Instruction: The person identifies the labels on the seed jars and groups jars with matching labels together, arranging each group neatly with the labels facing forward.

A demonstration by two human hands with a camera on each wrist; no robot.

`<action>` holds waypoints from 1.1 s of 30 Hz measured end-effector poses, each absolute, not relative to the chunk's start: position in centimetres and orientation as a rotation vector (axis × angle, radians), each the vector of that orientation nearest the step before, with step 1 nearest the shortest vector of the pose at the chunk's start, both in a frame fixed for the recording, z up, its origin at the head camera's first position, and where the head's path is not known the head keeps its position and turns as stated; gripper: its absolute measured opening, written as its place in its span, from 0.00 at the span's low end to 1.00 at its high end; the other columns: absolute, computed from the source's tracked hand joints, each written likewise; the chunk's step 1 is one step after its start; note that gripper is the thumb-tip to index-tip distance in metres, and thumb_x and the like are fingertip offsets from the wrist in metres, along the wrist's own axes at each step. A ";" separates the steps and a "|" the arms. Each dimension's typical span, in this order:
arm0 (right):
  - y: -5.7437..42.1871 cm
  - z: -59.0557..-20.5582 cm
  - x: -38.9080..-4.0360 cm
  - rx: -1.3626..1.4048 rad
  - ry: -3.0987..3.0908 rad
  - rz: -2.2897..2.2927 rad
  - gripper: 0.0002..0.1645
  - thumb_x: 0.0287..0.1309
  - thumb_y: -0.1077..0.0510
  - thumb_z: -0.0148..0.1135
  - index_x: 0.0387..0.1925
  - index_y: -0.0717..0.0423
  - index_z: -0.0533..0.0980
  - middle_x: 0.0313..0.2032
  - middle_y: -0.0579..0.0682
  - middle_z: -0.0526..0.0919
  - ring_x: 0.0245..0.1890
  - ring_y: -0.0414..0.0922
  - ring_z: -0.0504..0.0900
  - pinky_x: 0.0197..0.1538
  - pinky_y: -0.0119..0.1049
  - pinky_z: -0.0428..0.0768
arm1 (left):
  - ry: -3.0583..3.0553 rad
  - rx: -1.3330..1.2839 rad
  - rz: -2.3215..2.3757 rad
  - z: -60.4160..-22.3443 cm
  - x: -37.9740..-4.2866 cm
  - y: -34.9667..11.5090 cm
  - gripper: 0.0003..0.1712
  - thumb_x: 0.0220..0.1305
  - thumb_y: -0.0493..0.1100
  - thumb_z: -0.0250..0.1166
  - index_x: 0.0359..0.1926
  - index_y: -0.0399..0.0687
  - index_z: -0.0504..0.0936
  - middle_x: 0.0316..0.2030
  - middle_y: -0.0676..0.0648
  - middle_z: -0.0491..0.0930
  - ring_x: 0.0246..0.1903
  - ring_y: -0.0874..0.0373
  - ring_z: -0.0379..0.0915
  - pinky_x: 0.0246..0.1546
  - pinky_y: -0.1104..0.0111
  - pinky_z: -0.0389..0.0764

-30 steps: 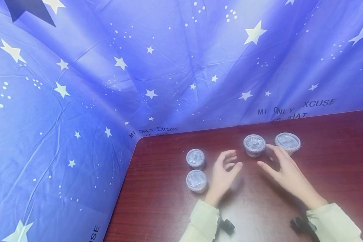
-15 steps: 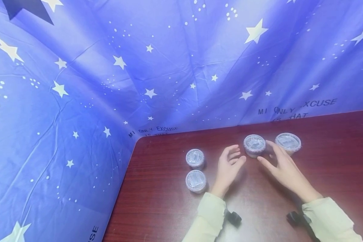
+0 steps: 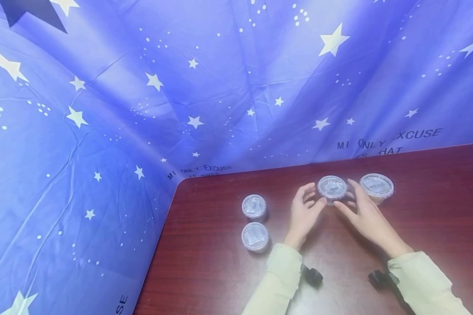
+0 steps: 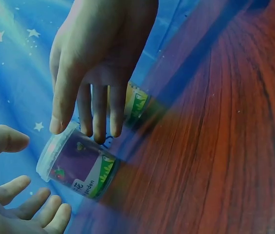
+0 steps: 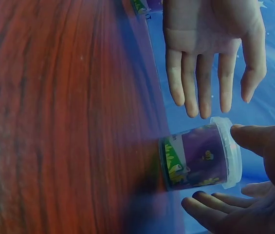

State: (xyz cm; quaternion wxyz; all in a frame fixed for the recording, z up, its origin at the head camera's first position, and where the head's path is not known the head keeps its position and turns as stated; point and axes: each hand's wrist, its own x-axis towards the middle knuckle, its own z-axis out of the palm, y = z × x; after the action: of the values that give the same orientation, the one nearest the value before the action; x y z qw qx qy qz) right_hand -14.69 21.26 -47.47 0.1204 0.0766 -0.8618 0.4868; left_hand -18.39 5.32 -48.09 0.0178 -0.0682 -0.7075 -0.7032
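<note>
A clear tub [image 3: 333,187] with a whitish lid and purple contents stands upright on the table, between my two hands. My left hand [image 3: 302,214] is at its left side, fingers spread; a gap shows between them and the tub [image 5: 203,156] in the right wrist view. On the other side, my right hand [image 3: 370,214] has its thumb and fingers parted. Its thumb overlaps the lid in the right wrist view; whether it touches, I cannot tell. Just right of that hand stands a tub with yellowish contents [image 3: 377,187].
Two more lidded tubs stand one behind the other on the left, the farther tub [image 3: 254,206] and the nearer tub [image 3: 255,237]. The reddish-brown table [image 3: 205,271] meets a blue star-printed curtain [image 3: 228,87] at its back and left edges.
My left hand has moved right and forward to the middle tub. My right hand has shifted slightly left and closer to it. The tubs have stayed in place.
</note>
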 end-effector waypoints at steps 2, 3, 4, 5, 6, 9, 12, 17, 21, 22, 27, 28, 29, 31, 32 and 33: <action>21.2 -47.6 -14.8 0.223 -2.524 1.432 0.47 0.68 0.59 0.60 0.75 0.70 0.43 0.63 0.82 0.62 0.58 0.77 0.69 0.56 0.66 0.70 | -2.206 -0.198 -2.188 -48.2 -18.5 5.4 0.28 0.55 0.35 0.70 0.59 0.46 0.78 0.55 0.46 0.80 0.57 0.51 0.76 0.60 0.61 0.78; 21.2 -47.6 -14.9 0.226 -2.526 1.436 0.47 0.68 0.59 0.60 0.74 0.70 0.43 0.63 0.82 0.61 0.58 0.77 0.68 0.56 0.66 0.70 | -2.209 -0.189 -2.193 -48.3 -18.6 5.4 0.28 0.56 0.35 0.70 0.59 0.47 0.77 0.55 0.45 0.80 0.57 0.51 0.76 0.60 0.61 0.78; 21.2 -47.7 -15.0 0.228 -2.527 1.437 0.47 0.68 0.59 0.59 0.74 0.70 0.43 0.63 0.82 0.61 0.57 0.77 0.68 0.56 0.66 0.70 | -2.211 -0.182 -2.198 -48.3 -18.7 5.4 0.28 0.56 0.35 0.70 0.60 0.46 0.77 0.55 0.45 0.80 0.58 0.51 0.76 0.60 0.62 0.77; 21.2 -47.8 -15.0 0.233 -2.527 1.436 0.46 0.68 0.60 0.59 0.74 0.71 0.44 0.63 0.82 0.61 0.57 0.77 0.69 0.56 0.65 0.71 | -2.216 -0.177 -2.204 -48.4 -18.8 5.5 0.29 0.56 0.35 0.70 0.60 0.46 0.77 0.56 0.45 0.80 0.58 0.51 0.76 0.61 0.62 0.77; 21.2 -47.8 -15.1 0.237 -2.529 1.425 0.46 0.68 0.60 0.59 0.74 0.72 0.44 0.62 0.82 0.62 0.56 0.77 0.69 0.56 0.64 0.71 | -2.218 -0.172 -2.212 -48.5 -18.9 5.5 0.29 0.56 0.35 0.70 0.61 0.46 0.77 0.56 0.45 0.80 0.58 0.51 0.75 0.61 0.63 0.77; 21.1 -48.1 -15.4 0.244 -2.526 1.396 0.43 0.68 0.61 0.59 0.72 0.73 0.47 0.60 0.83 0.64 0.54 0.76 0.73 0.54 0.60 0.74 | -2.217 -0.144 -2.248 -48.7 -19.1 5.7 0.29 0.57 0.35 0.69 0.61 0.46 0.77 0.56 0.47 0.80 0.58 0.53 0.76 0.60 0.67 0.77; 21.1 -48.3 -15.6 0.253 -2.508 1.383 0.40 0.67 0.63 0.59 0.71 0.74 0.50 0.58 0.82 0.66 0.52 0.75 0.75 0.52 0.56 0.76 | -2.216 -0.121 -2.294 -49.0 -19.3 5.9 0.28 0.58 0.36 0.69 0.61 0.48 0.77 0.55 0.50 0.81 0.56 0.55 0.77 0.57 0.73 0.78; 21.0 -48.4 -15.7 0.280 -2.468 1.398 0.37 0.66 0.66 0.58 0.69 0.74 0.54 0.59 0.79 0.67 0.53 0.73 0.75 0.50 0.25 0.80 | -2.203 -0.122 -2.324 -49.4 -19.5 6.0 0.27 0.60 0.35 0.68 0.60 0.50 0.78 0.54 0.51 0.81 0.55 0.56 0.77 0.54 0.75 0.78; 20.9 -48.3 -15.8 0.282 -2.455 1.390 0.35 0.67 0.66 0.58 0.68 0.74 0.55 0.59 0.78 0.68 0.52 0.73 0.76 0.48 0.07 0.69 | -2.185 -0.138 -2.328 -49.3 -19.5 6.1 0.25 0.61 0.35 0.68 0.60 0.50 0.78 0.53 0.50 0.81 0.55 0.54 0.77 0.54 0.75 0.79; 20.8 -48.2 -15.7 0.279 -2.454 1.389 0.35 0.67 0.66 0.58 0.68 0.74 0.55 0.58 0.78 0.68 0.52 0.73 0.76 0.47 0.06 0.68 | -2.180 -0.143 -2.329 -49.3 -19.5 6.1 0.25 0.61 0.35 0.68 0.60 0.50 0.78 0.53 0.50 0.81 0.55 0.54 0.77 0.54 0.75 0.79; 20.9 -48.0 -15.6 0.274 -2.450 1.387 0.34 0.67 0.66 0.58 0.68 0.73 0.56 0.57 0.77 0.69 0.51 0.72 0.77 0.48 0.08 0.70 | -2.161 -0.144 -2.336 -49.1 -19.3 6.1 0.25 0.61 0.34 0.68 0.59 0.48 0.78 0.52 0.50 0.82 0.54 0.54 0.77 0.53 0.76 0.79; 20.9 -47.9 -15.6 0.274 -2.451 1.387 0.34 0.67 0.66 0.58 0.68 0.73 0.56 0.57 0.77 0.70 0.51 0.72 0.77 0.48 0.09 0.71 | -2.156 -0.146 -2.338 -49.0 -19.3 6.1 0.25 0.61 0.34 0.68 0.59 0.48 0.78 0.52 0.50 0.82 0.54 0.54 0.77 0.53 0.76 0.79; 20.9 -47.8 -15.5 0.275 -2.450 1.388 0.34 0.67 0.66 0.58 0.68 0.73 0.56 0.57 0.76 0.70 0.51 0.72 0.77 0.49 0.10 0.72 | -2.151 -0.149 -2.338 -49.0 -19.2 6.1 0.25 0.60 0.34 0.68 0.59 0.48 0.78 0.52 0.50 0.82 0.54 0.53 0.78 0.52 0.75 0.79; 20.9 -47.6 -15.4 0.279 -2.447 1.391 0.34 0.67 0.66 0.58 0.68 0.72 0.56 0.58 0.76 0.70 0.51 0.71 0.77 0.50 0.15 0.75 | -2.137 -0.158 -2.347 -48.9 -19.2 6.0 0.24 0.60 0.34 0.68 0.58 0.49 0.79 0.52 0.50 0.82 0.54 0.53 0.78 0.52 0.75 0.79; 20.9 -47.5 -15.3 0.282 -2.445 1.393 0.34 0.67 0.66 0.58 0.69 0.71 0.57 0.58 0.75 0.70 0.51 0.71 0.77 0.50 0.20 0.77 | -2.128 -0.163 -2.353 -48.9 -19.1 5.9 0.24 0.60 0.34 0.68 0.58 0.50 0.79 0.52 0.50 0.82 0.54 0.53 0.78 0.52 0.75 0.80; 20.8 -47.4 -15.2 0.285 -2.444 1.393 0.35 0.66 0.65 0.59 0.69 0.71 0.57 0.58 0.75 0.69 0.51 0.71 0.77 0.51 0.23 0.78 | -2.119 -0.166 -2.357 -48.9 -19.1 5.8 0.24 0.59 0.34 0.69 0.58 0.51 0.79 0.51 0.50 0.82 0.53 0.53 0.78 0.52 0.74 0.80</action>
State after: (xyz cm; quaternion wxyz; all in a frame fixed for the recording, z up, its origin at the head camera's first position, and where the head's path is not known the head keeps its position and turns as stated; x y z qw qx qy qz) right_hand -15.20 20.84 -47.42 0.1563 0.0995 -0.8537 0.4867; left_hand -19.05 5.84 -48.88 -0.0161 -0.0523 -0.6677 -0.7425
